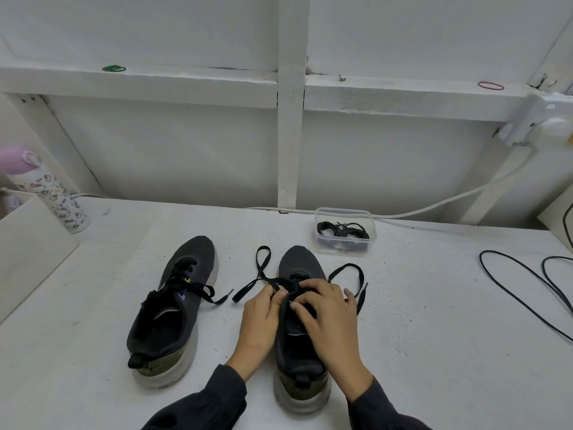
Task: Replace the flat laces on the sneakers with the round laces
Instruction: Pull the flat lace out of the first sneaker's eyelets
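white desk [434, 321] takes up most of the view, with a white wall and ledge behind it. two dark sneakers sit on it toes away: the left sneaker [173, 305] is on its own, its lace ends trailing off to the right, and the right sneaker [299, 262] is under both hands. the left grip [263, 311] is pinching the flat lace [263, 262] near the top eyelets, and the right grip [328, 311] is curled over the tongue, grasping the same lace. lace loops flop out on both sides of the shoe. patterned bottle [59, 200] stands far left. the clear tub [345, 211] just past the right toe holds the bundled round laces [342, 229]. black cable [527, 290] snakes along the right.
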The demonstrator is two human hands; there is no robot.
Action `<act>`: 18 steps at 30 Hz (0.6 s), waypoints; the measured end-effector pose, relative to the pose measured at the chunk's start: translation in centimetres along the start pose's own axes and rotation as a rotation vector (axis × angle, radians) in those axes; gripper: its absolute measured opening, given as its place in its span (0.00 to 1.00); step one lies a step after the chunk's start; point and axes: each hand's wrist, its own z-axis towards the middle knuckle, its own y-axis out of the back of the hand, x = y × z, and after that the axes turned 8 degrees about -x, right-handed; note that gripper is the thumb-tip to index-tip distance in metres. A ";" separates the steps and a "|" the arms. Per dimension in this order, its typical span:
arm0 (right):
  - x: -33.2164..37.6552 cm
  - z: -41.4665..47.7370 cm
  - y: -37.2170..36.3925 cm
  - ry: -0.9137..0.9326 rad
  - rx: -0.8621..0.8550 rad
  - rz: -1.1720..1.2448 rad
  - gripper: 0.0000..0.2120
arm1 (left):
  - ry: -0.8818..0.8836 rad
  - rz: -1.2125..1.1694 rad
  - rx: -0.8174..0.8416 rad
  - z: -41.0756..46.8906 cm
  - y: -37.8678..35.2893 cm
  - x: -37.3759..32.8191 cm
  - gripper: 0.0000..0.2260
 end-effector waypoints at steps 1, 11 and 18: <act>0.1 0.0 0.0 -0.003 0.001 -0.006 0.12 | -0.004 0.000 0.006 0.0 0.0 -0.1 0.11; 0.7 2.0 2.7 0.140 0.210 -0.142 0.13 | 0.132 -0.225 -0.005 -0.2 -0.1 -0.1 0.06; 1.7 3.6 3.2 0.245 0.268 -0.260 0.14 | 0.192 -0.284 -0.036 -0.6 0.0 -0.2 0.07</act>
